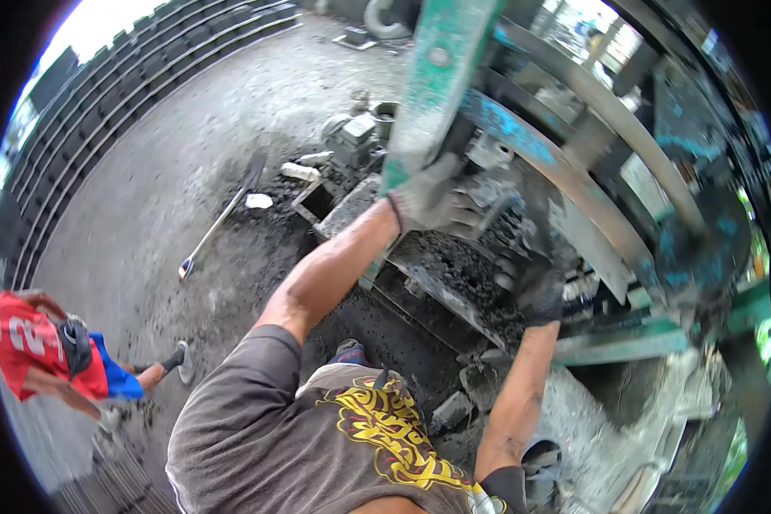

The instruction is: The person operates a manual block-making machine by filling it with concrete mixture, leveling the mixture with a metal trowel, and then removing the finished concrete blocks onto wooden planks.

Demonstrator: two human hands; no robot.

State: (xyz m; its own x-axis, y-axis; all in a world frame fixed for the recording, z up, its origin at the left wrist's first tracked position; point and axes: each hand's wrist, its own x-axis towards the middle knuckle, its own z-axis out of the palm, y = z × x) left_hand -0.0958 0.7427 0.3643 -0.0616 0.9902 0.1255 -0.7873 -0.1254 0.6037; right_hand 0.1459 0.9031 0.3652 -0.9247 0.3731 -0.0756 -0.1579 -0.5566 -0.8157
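Note:
My left hand (437, 199), in a grey work glove, reaches beside the foot of the green metal post (437, 77). Its fingers are stretched out over dark, crumbly material (458, 261) in a metal trough of the machine. On the trough's other side, my right hand (535, 291) wears a darker, soiled glove. Its fingers reach apart over the same material, somewhat blurred. No tool shows in either hand. The metal front edge of the trough (445, 295) runs slantwise between my two arms.
A curved blue-painted metal bar (522, 133) and green beam (625, 345) frame the right side. A motor (351, 137) and shovel (223, 214) are at left. A person in a red shirt (38, 347) stands at far left. Stacked dark blocks (146, 73) line the back.

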